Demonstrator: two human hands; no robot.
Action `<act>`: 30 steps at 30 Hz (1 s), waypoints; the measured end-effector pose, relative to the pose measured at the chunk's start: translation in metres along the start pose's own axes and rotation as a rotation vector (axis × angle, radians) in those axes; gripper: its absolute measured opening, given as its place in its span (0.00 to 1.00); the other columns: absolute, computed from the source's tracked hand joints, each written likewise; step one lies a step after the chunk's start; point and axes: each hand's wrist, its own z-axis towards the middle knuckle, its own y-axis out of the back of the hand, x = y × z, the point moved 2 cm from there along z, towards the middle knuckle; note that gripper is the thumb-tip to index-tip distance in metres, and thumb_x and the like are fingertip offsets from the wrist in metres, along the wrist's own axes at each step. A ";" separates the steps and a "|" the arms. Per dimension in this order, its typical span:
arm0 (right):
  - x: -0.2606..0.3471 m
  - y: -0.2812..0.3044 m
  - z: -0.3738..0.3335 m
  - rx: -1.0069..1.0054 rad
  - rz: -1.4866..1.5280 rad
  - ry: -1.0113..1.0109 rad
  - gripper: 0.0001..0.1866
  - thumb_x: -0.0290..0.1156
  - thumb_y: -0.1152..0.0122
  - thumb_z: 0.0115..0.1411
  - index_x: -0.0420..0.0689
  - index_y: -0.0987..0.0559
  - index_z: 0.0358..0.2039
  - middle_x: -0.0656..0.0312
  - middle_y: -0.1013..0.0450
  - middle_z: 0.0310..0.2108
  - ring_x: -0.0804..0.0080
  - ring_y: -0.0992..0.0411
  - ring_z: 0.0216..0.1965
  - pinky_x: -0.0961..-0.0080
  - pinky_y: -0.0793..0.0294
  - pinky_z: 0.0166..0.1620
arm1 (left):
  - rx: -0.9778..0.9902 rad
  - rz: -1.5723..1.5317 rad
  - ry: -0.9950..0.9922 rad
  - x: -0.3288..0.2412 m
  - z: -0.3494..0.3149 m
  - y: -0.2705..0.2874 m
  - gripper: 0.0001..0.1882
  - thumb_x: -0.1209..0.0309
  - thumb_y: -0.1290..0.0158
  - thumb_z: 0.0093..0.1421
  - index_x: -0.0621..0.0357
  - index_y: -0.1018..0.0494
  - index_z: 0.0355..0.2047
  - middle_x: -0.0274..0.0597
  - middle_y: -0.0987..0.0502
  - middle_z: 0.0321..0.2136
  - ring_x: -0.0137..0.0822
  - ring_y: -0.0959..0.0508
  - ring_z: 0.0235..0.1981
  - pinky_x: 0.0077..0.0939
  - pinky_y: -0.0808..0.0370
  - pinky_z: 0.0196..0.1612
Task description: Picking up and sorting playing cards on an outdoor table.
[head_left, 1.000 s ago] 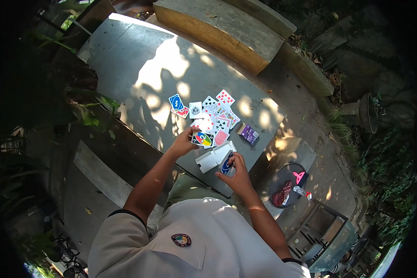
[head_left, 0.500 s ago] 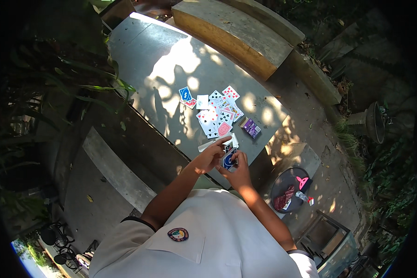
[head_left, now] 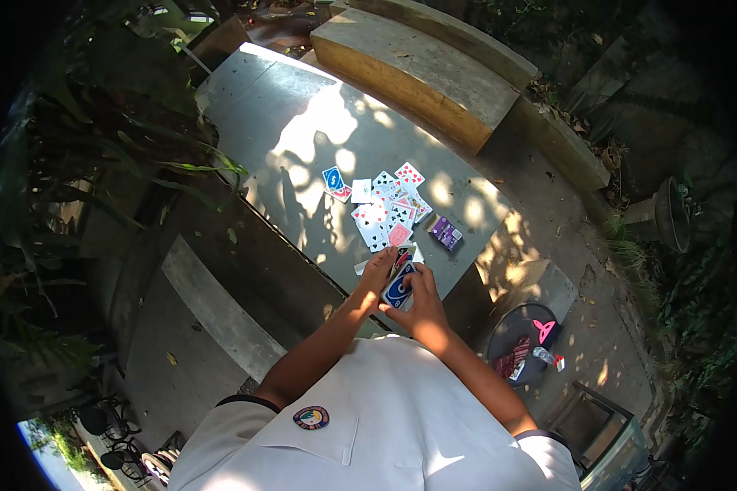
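Observation:
Both my hands are close together at the table's near edge. My left hand (head_left: 376, 277) is closed on playing cards; a dark card with red (head_left: 402, 259) shows beside its fingers. My right hand (head_left: 423, 306) grips a blue card (head_left: 397, 290) by its side, lower and nearer to me. Whether more cards lie under the blue one I cannot tell. Just beyond my hands, playing cards (head_left: 375, 232) lie face up in an overlapping spread, with a pink-backed card (head_left: 400, 234) at its near end. A white flat piece (head_left: 418, 255) is partly hidden behind my fingers.
A purple card box (head_left: 444, 231) lies right of the spread. Left of it are another blue card (head_left: 333, 178) and a red card (head_left: 342, 194) on the grey table (head_left: 262, 90). A dark round tray (head_left: 499, 337) with a pink item (head_left: 544, 331) stands at right. Benches (head_left: 409, 65) flank the table.
My left hand has turned and its extended finger has folded in against the cards. The dark card with red now shows more, and the blue card sits slightly lower.

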 end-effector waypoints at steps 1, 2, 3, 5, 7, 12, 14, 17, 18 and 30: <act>-0.001 -0.002 -0.001 0.019 -0.010 0.006 0.30 0.35 0.27 0.40 0.39 0.35 0.38 0.47 0.42 0.47 0.49 0.37 0.47 0.65 0.33 0.47 | -0.048 -0.012 0.012 -0.002 -0.001 -0.002 0.14 0.57 0.55 0.64 0.54 0.31 0.36 0.32 0.27 0.25 0.23 0.26 0.23 0.17 0.27 0.25; -0.001 -0.003 0.000 0.039 -0.020 0.012 0.30 0.36 0.27 0.39 0.39 0.35 0.38 0.45 0.43 0.50 0.46 0.37 0.50 0.63 0.34 0.48 | -0.097 -0.025 0.023 -0.004 -0.003 -0.003 0.15 0.55 0.55 0.64 0.54 0.31 0.37 0.33 0.27 0.25 0.23 0.26 0.23 0.18 0.26 0.25; -0.002 -0.004 0.000 0.044 -0.019 0.018 0.30 0.36 0.27 0.39 0.39 0.35 0.38 0.45 0.43 0.50 0.46 0.37 0.50 0.63 0.34 0.48 | -0.087 -0.064 0.035 -0.006 -0.005 -0.004 0.18 0.52 0.57 0.64 0.54 0.31 0.37 0.34 0.27 0.26 0.25 0.25 0.23 0.20 0.25 0.25; 0.003 -0.006 0.003 0.067 -0.052 0.017 0.30 0.37 0.28 0.39 0.39 0.35 0.38 0.44 0.44 0.52 0.45 0.38 0.50 0.62 0.34 0.50 | -0.089 -0.159 0.069 -0.004 -0.005 0.005 0.19 0.51 0.57 0.64 0.54 0.31 0.38 0.35 0.26 0.26 0.26 0.25 0.24 0.21 0.24 0.26; 0.003 -0.010 0.006 0.063 -0.056 0.052 0.30 0.36 0.28 0.39 0.39 0.35 0.38 0.44 0.44 0.52 0.44 0.39 0.51 0.61 0.35 0.51 | -0.061 -0.277 0.132 -0.009 -0.012 0.003 0.22 0.48 0.59 0.63 0.54 0.31 0.39 0.38 0.25 0.28 0.29 0.23 0.26 0.22 0.22 0.28; -0.001 -0.017 0.017 0.048 -0.135 0.152 0.30 0.32 0.28 0.37 0.41 0.35 0.38 0.43 0.44 0.53 0.42 0.40 0.52 0.58 0.36 0.52 | -0.040 -0.221 0.171 -0.015 -0.016 0.016 0.26 0.47 0.63 0.64 0.56 0.31 0.44 0.39 0.24 0.34 0.31 0.22 0.33 0.26 0.22 0.37; 0.002 -0.017 0.023 0.029 -0.170 0.181 0.30 0.30 0.27 0.36 0.41 0.35 0.38 0.44 0.44 0.53 0.43 0.41 0.53 0.58 0.37 0.53 | -0.005 -0.204 0.164 -0.016 -0.017 0.022 0.26 0.48 0.64 0.65 0.56 0.33 0.48 0.41 0.26 0.40 0.33 0.24 0.40 0.31 0.25 0.44; 0.004 -0.018 0.033 0.096 -0.163 0.155 0.30 0.30 0.28 0.36 0.41 0.35 0.38 0.43 0.46 0.54 0.42 0.42 0.54 0.57 0.37 0.53 | 0.036 -0.202 0.201 -0.015 -0.016 0.031 0.27 0.48 0.65 0.65 0.55 0.36 0.52 0.43 0.29 0.45 0.35 0.27 0.46 0.35 0.29 0.50; 0.005 -0.020 0.035 0.128 -0.155 0.146 0.30 0.29 0.28 0.36 0.41 0.35 0.38 0.42 0.47 0.55 0.41 0.43 0.55 0.57 0.37 0.54 | 0.062 -0.173 0.206 -0.015 -0.015 0.033 0.28 0.47 0.67 0.65 0.55 0.39 0.55 0.43 0.30 0.49 0.37 0.28 0.48 0.36 0.31 0.53; 0.006 -0.033 0.057 0.132 -0.295 0.107 0.28 0.34 0.32 0.39 0.41 0.34 0.40 0.40 0.47 0.58 0.39 0.45 0.58 0.49 0.45 0.58 | 0.108 -0.195 0.390 -0.021 0.018 0.052 0.26 0.47 0.61 0.63 0.54 0.35 0.49 0.39 0.26 0.40 0.33 0.23 0.40 0.29 0.25 0.45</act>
